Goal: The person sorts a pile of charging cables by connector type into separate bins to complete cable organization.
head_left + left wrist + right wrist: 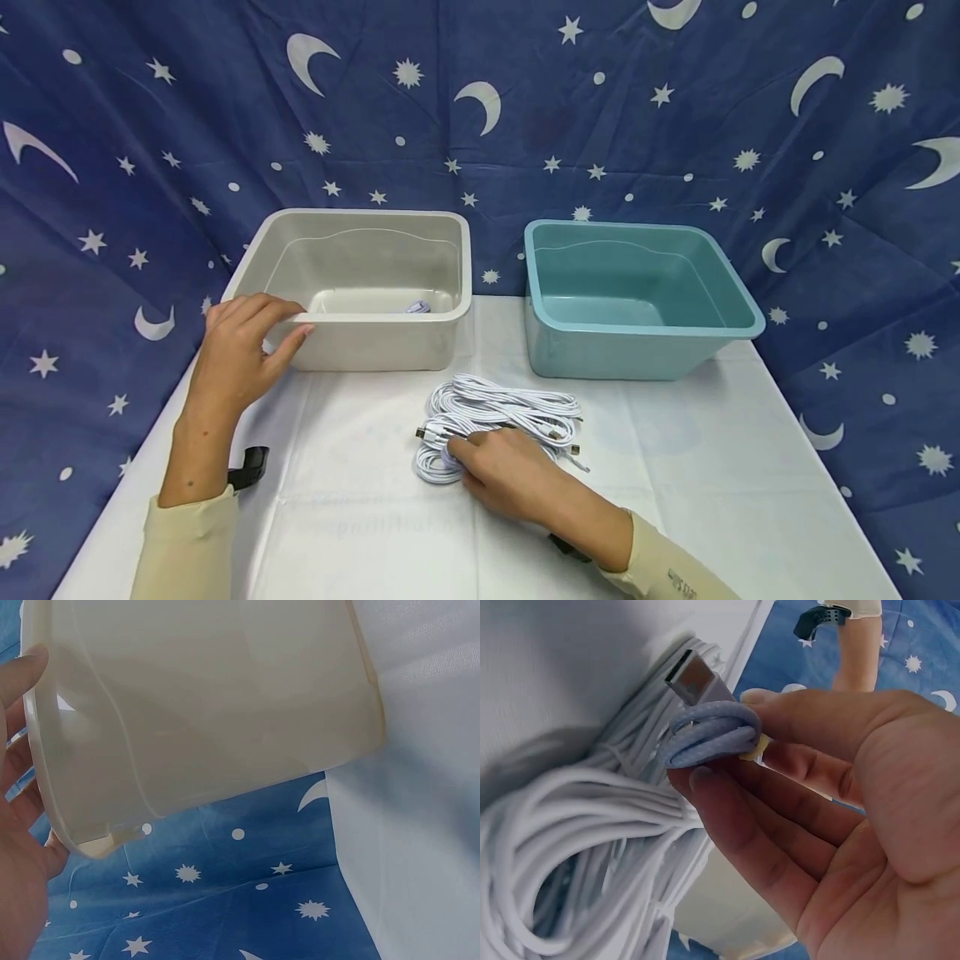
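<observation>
My left hand (pixel 238 350) holds the near left rim of a light grey plastic bin (pixel 375 342), thumb on the outside and fingers over the edge. A small lavender coil (pixel 418 307) lies on that bin's floor, partly hidden by the near wall. My right hand (pixel 517 479) is at a pile of coiled white cables (pixel 502 400) on the table. In the right wrist view its thumb and fingers pinch a small coiled lavender USB cable (pixel 712 739) with a metal plug at its end. White cables (pixel 577 795) lie just beside that coil.
A teal plastic bin (pixel 622 354) stands to the right of the grey one, with a gap between them. The white-covered table (pixel 360 517) is backed and flanked by a blue cloth (pixel 525 108) with moons and stars.
</observation>
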